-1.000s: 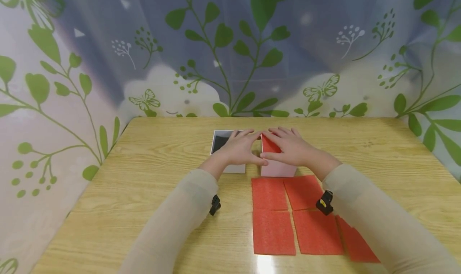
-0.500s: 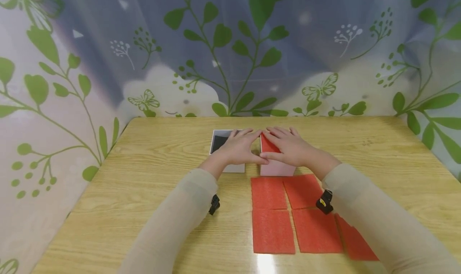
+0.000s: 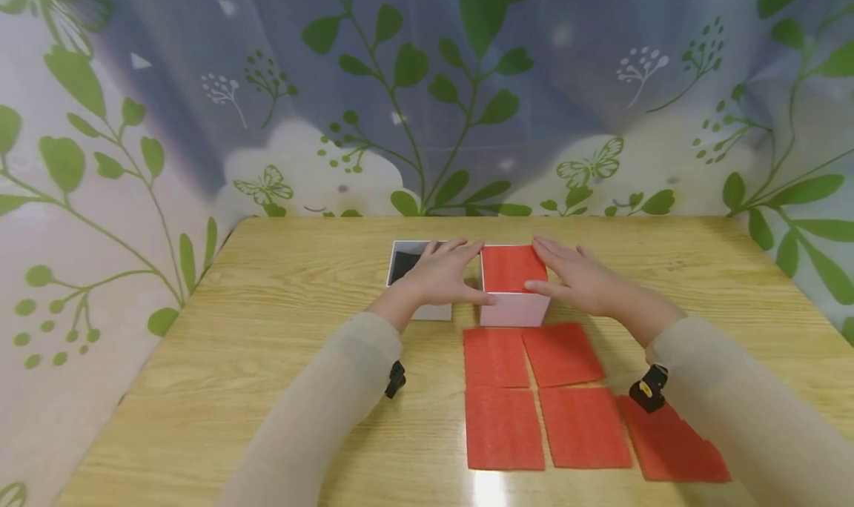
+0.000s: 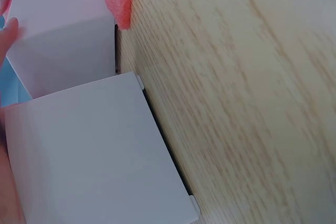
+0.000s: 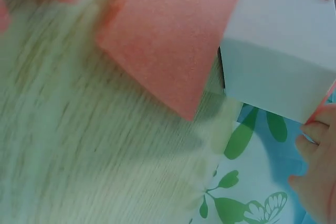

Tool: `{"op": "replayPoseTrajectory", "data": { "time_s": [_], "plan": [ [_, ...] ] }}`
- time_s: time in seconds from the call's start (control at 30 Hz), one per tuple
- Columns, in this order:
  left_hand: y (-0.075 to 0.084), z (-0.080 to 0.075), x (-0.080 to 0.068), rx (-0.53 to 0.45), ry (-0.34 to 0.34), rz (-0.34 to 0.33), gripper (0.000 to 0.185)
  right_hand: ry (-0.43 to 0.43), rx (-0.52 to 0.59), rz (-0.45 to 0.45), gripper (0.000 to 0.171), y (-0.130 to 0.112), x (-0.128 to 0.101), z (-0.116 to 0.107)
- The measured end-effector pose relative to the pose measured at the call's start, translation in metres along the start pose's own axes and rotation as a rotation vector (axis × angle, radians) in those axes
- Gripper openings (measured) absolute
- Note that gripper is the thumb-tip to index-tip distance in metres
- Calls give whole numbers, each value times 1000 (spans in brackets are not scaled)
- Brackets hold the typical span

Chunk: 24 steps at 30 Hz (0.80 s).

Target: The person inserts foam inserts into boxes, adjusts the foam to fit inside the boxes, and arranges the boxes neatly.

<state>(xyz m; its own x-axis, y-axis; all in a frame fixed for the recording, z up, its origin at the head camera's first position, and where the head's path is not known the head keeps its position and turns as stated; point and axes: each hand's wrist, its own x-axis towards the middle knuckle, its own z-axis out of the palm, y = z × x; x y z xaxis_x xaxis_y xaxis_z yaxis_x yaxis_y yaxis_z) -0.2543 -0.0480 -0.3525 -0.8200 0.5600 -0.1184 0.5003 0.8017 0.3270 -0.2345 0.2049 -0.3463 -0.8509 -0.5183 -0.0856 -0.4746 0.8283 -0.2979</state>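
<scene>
A small white box (image 3: 514, 310) stands mid-table with a red foam sheet (image 3: 512, 267) lying flat in its open top. My left hand (image 3: 445, 276) lies over a second white box with a black inside (image 3: 402, 263). Its thumb touches the first box's left wall. My right hand (image 3: 575, 277) rests with straight fingers against that box's right side. The left wrist view shows both white boxes (image 4: 100, 156) side by side. In the right wrist view are the box (image 5: 278, 72) and a loose red sheet (image 5: 168, 40).
Several red foam sheets (image 3: 503, 428) lie flat on the wooden table (image 3: 280, 322) in front of the boxes, one partly under my right forearm. A leaf-patterned curtain (image 3: 427, 107) closes off the back and sides. Bare wood lies to the left and right.
My right hand has slid off the top of the box to its right side, uncovering the red sheet lying flat in it. The left hand has stayed put.
</scene>
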Motion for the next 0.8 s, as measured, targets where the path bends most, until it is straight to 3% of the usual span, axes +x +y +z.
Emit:
{"op": "replayPoseTrajectory", "data": {
  "time_s": [0.33,0.43,0.63,0.8],
  "plan": [
    [0,-1,0,8,5,-12,100,21,-47,-13,82,-3,0,7],
    [1,-1,0,1,8,-7,99,25,-16,-24,82,-2,-4,5],
    [2,0,1,2,12,12,99,40,104,-66,64,4,-21,-1],
    [1,-1,-1,0,10,0,98,5,113,-96,63,5,-26,-1]
  ]
}}
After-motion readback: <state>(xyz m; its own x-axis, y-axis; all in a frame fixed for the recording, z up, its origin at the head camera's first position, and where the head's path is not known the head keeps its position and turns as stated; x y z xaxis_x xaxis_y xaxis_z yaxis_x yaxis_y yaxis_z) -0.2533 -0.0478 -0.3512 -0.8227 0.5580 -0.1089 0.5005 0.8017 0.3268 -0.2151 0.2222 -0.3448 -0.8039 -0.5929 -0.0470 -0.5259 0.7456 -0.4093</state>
